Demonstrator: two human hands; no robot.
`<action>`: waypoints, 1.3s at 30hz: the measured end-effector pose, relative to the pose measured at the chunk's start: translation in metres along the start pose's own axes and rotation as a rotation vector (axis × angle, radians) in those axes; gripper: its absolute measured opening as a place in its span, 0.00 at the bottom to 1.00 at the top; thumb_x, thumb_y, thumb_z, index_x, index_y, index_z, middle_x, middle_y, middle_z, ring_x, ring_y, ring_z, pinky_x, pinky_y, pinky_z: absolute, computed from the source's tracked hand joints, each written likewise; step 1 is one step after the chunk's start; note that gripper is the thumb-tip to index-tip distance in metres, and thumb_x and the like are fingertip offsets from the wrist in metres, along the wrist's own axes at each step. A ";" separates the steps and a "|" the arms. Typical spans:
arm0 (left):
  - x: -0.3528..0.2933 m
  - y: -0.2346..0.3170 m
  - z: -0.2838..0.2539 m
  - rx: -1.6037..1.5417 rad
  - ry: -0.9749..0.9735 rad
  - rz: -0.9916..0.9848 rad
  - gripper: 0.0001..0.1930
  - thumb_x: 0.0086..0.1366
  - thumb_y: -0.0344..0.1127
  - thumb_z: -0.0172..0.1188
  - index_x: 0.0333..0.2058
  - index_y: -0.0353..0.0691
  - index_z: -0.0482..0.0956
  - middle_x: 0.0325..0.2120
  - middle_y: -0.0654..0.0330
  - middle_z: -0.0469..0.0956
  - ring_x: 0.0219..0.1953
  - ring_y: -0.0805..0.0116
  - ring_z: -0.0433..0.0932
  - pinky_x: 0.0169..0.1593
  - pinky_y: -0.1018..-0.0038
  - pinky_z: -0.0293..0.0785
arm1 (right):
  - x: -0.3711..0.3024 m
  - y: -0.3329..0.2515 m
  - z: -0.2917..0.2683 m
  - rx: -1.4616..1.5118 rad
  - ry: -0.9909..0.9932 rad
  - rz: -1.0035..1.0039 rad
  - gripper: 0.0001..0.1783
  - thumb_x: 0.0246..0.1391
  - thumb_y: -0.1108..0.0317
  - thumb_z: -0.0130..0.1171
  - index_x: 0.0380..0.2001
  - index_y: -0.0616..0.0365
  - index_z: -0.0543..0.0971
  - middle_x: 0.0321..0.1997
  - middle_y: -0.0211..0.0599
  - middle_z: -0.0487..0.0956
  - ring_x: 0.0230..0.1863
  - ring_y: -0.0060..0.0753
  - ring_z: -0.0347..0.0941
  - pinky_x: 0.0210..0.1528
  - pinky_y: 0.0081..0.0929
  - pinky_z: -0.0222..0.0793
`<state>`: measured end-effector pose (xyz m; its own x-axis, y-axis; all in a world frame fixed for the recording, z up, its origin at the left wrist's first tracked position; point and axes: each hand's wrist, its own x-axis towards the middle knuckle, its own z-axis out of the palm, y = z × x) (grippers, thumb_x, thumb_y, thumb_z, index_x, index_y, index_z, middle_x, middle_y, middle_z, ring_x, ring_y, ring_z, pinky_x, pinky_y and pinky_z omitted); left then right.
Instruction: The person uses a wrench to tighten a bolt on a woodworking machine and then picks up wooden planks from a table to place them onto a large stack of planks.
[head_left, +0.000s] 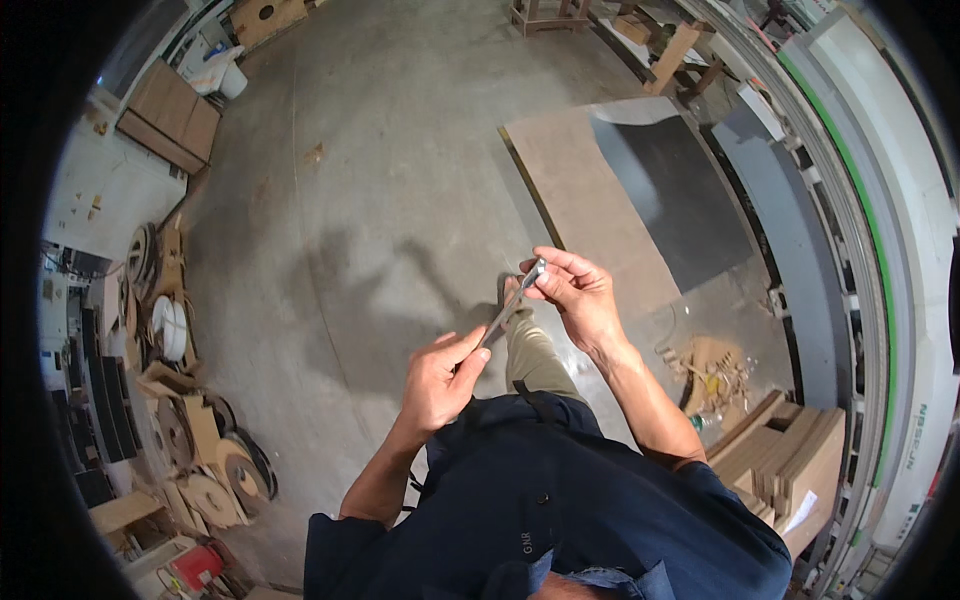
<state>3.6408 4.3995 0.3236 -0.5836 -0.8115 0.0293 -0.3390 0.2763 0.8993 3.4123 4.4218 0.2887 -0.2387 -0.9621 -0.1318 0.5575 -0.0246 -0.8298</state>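
Right in front of the person's chest, both hands work one slim grey metal tool [510, 305]. Their left hand [440, 380] pinches its lower end between thumb and fingers, and their right hand [577, 292] pinches the upper end at about one o'clock from the left; the tool slants between them, held above the floor. What kind of tool it is I cannot tell.

Below the hands, a khaki trouser leg and a shoe [510, 290] stand on the bare grey concrete floor [400, 160], where the person's shadow falls toward eleven o'clock.

At three o'clock lies a heap of wood scraps and sawdust [712, 372], and at four o'clock a stack of plywood offcuts [790, 460]. At eight to nine o'clock, round cut-out discs and board scraps [215, 470] crowd the floor edge.

Farther out, at one o'clock, a large brown board [585, 190] lies flat, with a dark grey sheet [680, 195] just beside it. A long grey and white machine with a green stripe [870, 230] curves along the right. At eleven o'clock sits a wooden cabinet [172, 115], and at twelve to one o'clock some timber frames [670, 45].
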 end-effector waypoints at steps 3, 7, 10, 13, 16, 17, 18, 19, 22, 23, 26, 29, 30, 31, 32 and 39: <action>0.118 -0.040 -0.021 0.017 -0.006 -0.055 0.16 0.63 0.31 0.60 0.49 0.33 0.79 0.18 0.55 0.67 0.21 0.66 0.65 0.27 0.71 0.65 | 0.124 0.001 -0.013 -0.011 0.001 0.002 0.19 0.56 0.78 0.61 0.53 0.61 0.77 0.48 0.48 0.81 0.47 0.32 0.79 0.49 0.28 0.79; 0.270 -0.056 -0.077 0.086 0.097 -0.071 0.17 0.61 0.31 0.61 0.49 0.37 0.80 0.21 0.55 0.71 0.23 0.65 0.70 0.29 0.72 0.66 | 0.299 -0.031 0.006 -0.027 -0.143 0.002 0.22 0.55 0.76 0.62 0.54 0.62 0.75 0.50 0.45 0.80 0.50 0.31 0.77 0.52 0.30 0.76; 0.373 -0.061 -0.116 0.113 0.194 -0.085 0.17 0.59 0.30 0.62 0.48 0.37 0.80 0.24 0.55 0.74 0.24 0.65 0.73 0.31 0.74 0.69 | 0.426 -0.054 0.019 -0.092 -0.258 -0.017 0.21 0.57 0.74 0.62 0.55 0.61 0.75 0.50 0.41 0.80 0.50 0.29 0.76 0.52 0.29 0.75; 0.465 -0.079 -0.152 0.082 0.272 -0.104 0.18 0.57 0.27 0.64 0.48 0.38 0.80 0.25 0.57 0.76 0.25 0.66 0.74 0.32 0.75 0.70 | 0.534 -0.072 0.037 -0.108 -0.344 -0.041 0.21 0.58 0.75 0.60 0.55 0.61 0.74 0.50 0.40 0.80 0.50 0.30 0.76 0.53 0.30 0.74; 0.566 -0.107 -0.186 0.072 0.322 -0.155 0.18 0.55 0.25 0.65 0.47 0.38 0.81 0.26 0.57 0.77 0.26 0.67 0.75 0.32 0.75 0.71 | 0.652 -0.075 0.045 -0.090 -0.398 -0.003 0.21 0.59 0.76 0.58 0.56 0.61 0.73 0.52 0.41 0.79 0.52 0.33 0.76 0.55 0.30 0.72; 0.602 -0.119 -0.197 0.092 0.341 -0.157 0.17 0.55 0.25 0.65 0.46 0.37 0.81 0.26 0.57 0.77 0.26 0.67 0.74 0.32 0.75 0.71 | 0.694 -0.075 0.047 -0.074 -0.407 0.012 0.21 0.59 0.76 0.57 0.56 0.61 0.73 0.53 0.42 0.79 0.53 0.34 0.76 0.55 0.30 0.72; 0.639 -0.131 -0.209 0.112 0.355 -0.156 0.17 0.55 0.26 0.65 0.45 0.37 0.81 0.26 0.57 0.77 0.26 0.66 0.74 0.31 0.74 0.71 | 0.735 -0.073 0.049 -0.047 -0.413 0.026 0.20 0.59 0.77 0.57 0.56 0.62 0.73 0.53 0.41 0.79 0.53 0.33 0.76 0.56 0.30 0.72; 0.679 -0.144 -0.221 0.126 0.369 -0.147 0.16 0.54 0.26 0.65 0.44 0.36 0.81 0.25 0.57 0.76 0.25 0.66 0.74 0.31 0.74 0.70 | 0.778 -0.075 0.052 -0.028 -0.416 0.032 0.20 0.60 0.78 0.56 0.56 0.62 0.73 0.53 0.40 0.79 0.52 0.32 0.76 0.57 0.30 0.71; 0.802 -0.184 -0.261 0.155 0.350 -0.121 0.14 0.54 0.27 0.66 0.41 0.36 0.81 0.24 0.57 0.75 0.25 0.62 0.74 0.30 0.71 0.70 | 0.902 -0.086 0.060 -0.048 -0.369 0.013 0.20 0.60 0.79 0.56 0.56 0.63 0.73 0.52 0.40 0.79 0.52 0.31 0.76 0.57 0.29 0.71; 0.846 -0.192 -0.276 0.168 0.344 -0.083 0.13 0.54 0.28 0.66 0.40 0.37 0.82 0.24 0.57 0.75 0.25 0.60 0.74 0.30 0.70 0.70 | 0.942 -0.094 0.062 -0.068 -0.340 -0.002 0.21 0.60 0.79 0.56 0.56 0.63 0.73 0.52 0.40 0.79 0.51 0.31 0.76 0.56 0.29 0.72; 0.979 -0.208 -0.321 0.253 0.298 0.054 0.13 0.53 0.31 0.67 0.39 0.40 0.82 0.25 0.57 0.75 0.26 0.56 0.74 0.31 0.66 0.70 | 1.054 -0.130 0.060 -0.202 -0.216 -0.035 0.19 0.58 0.77 0.59 0.54 0.62 0.76 0.49 0.40 0.81 0.50 0.32 0.77 0.53 0.29 0.75; 1.099 -0.215 -0.367 0.420 0.161 0.216 0.12 0.53 0.33 0.67 0.38 0.43 0.82 0.25 0.59 0.74 0.27 0.57 0.73 0.32 0.65 0.68 | 1.141 -0.170 0.057 -0.368 -0.046 0.039 0.16 0.57 0.79 0.60 0.49 0.62 0.80 0.42 0.33 0.83 0.43 0.22 0.77 0.49 0.23 0.74; 1.138 -0.216 -0.382 0.478 0.097 0.267 0.12 0.53 0.34 0.66 0.38 0.44 0.82 0.24 0.60 0.74 0.27 0.57 0.73 0.32 0.65 0.67 | 1.170 -0.182 0.056 -0.453 -0.037 0.078 0.16 0.56 0.79 0.60 0.49 0.61 0.80 0.41 0.31 0.83 0.42 0.20 0.76 0.48 0.22 0.74; 1.175 -0.223 -0.393 0.534 0.037 0.309 0.12 0.53 0.34 0.66 0.38 0.45 0.82 0.24 0.61 0.73 0.26 0.58 0.72 0.32 0.66 0.66 | 1.199 -0.188 0.052 -0.540 -0.030 0.128 0.15 0.56 0.78 0.61 0.48 0.61 0.81 0.39 0.29 0.82 0.40 0.18 0.75 0.47 0.20 0.73; 1.213 -0.231 -0.402 0.595 -0.004 0.339 0.10 0.53 0.35 0.66 0.36 0.46 0.81 0.23 0.63 0.70 0.26 0.60 0.71 0.32 0.66 0.63 | 1.231 -0.188 0.040 -0.623 -0.097 0.137 0.15 0.56 0.76 0.62 0.48 0.61 0.81 0.39 0.30 0.83 0.40 0.18 0.76 0.46 0.21 0.73; 1.491 -0.294 -0.436 0.751 -0.202 0.498 0.06 0.52 0.35 0.66 0.29 0.45 0.79 0.22 0.61 0.69 0.25 0.58 0.70 0.32 0.64 0.64 | 1.485 -0.169 -0.030 -1.026 -0.207 0.085 0.13 0.51 0.61 0.65 0.37 0.57 0.82 0.32 0.50 0.80 0.34 0.49 0.77 0.38 0.38 0.72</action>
<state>3.1919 2.8834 0.2936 -0.8843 -0.4236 0.1966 -0.3627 0.8881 0.2824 2.9394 3.0052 0.2170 -0.0353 -0.9799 -0.1961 -0.3980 0.1938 -0.8967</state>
